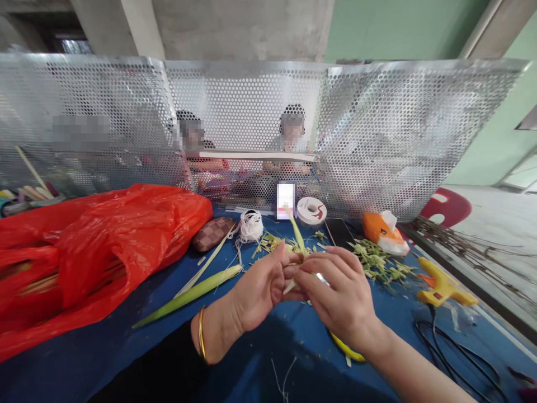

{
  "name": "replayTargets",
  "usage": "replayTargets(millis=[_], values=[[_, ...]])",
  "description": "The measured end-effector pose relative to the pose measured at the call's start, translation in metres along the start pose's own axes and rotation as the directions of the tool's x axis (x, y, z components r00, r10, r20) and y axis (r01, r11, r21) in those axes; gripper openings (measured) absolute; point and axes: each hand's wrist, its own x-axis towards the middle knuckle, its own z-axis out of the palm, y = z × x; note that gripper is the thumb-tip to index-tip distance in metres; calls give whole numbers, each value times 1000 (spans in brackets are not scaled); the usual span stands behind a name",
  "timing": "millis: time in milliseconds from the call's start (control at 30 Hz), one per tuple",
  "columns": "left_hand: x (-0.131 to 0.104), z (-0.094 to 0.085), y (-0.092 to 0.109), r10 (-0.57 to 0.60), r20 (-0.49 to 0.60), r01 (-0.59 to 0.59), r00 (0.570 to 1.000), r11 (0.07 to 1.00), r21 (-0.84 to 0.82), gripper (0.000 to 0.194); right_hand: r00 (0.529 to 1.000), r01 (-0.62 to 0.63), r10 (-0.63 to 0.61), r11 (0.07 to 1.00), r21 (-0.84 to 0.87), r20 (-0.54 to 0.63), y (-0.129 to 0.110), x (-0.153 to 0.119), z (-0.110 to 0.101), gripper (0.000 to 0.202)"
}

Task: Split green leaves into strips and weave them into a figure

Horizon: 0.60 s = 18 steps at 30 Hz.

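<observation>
Above the middle of the blue table, my left hand (262,288) is closed, palm up, around a narrow pale green leaf strip (297,230) that points up and away. My right hand (339,291) meets it, fingers bent and pinching at the strip's lower end. A small pale piece (289,287) shows between the hands. Something shiny peeks out by the right fingers; I cannot tell what it is. A yellow curved handle (347,348) shows beneath my right hand, the rest hidden. Left of my hands lies a long green leaf (188,299) with a pale end.
A red plastic bag (104,252) fills the left. Behind my hands are white string (250,226), a checkered pouch (213,234), a ribbon spool (311,211) and a lit phone (286,200). At right are leaf scraps (377,260), tissues (384,230) and a yellow glue gun (444,285). Perforated metal panels (247,106) stand behind.
</observation>
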Motion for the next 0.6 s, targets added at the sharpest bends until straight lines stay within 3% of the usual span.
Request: replayTargets(millis=[67,133,167,233,300,367,433,500,600], values=[[4,-2,-3,32,-135,-28,990,999,31,31,990,119,-120,993,22,76,-2,1,-2,16],[6,-2,-7,66,-202,-46,977,993,105,29,981,148,-160,982,113,106,-3,2,-5,13],[6,-1,-8,67,-214,-36,975,988,148,29,990,105,-118,983,152,80,-3,3,-7,12],[5,2,-10,36,-200,15,979,969,248,30,993,-112,115,978,175,-11,0,3,-10,10],[3,5,-11,5,-159,55,987,927,370,26,917,-385,397,906,175,-35,6,3,-12,8],[2,8,-12,-17,-118,72,993,874,480,18,822,-566,563,791,233,87,12,2,-11,16],[2,9,-16,-38,-86,79,996,828,555,14,765,-644,573,679,352,294,14,3,-9,15],[3,9,-20,-50,-63,78,997,801,593,15,729,-684,536,593,425,426,11,4,-7,19],[4,5,-26,-35,-27,44,999,788,614,21,761,-649,524,624,435,384,1,6,-6,27]])
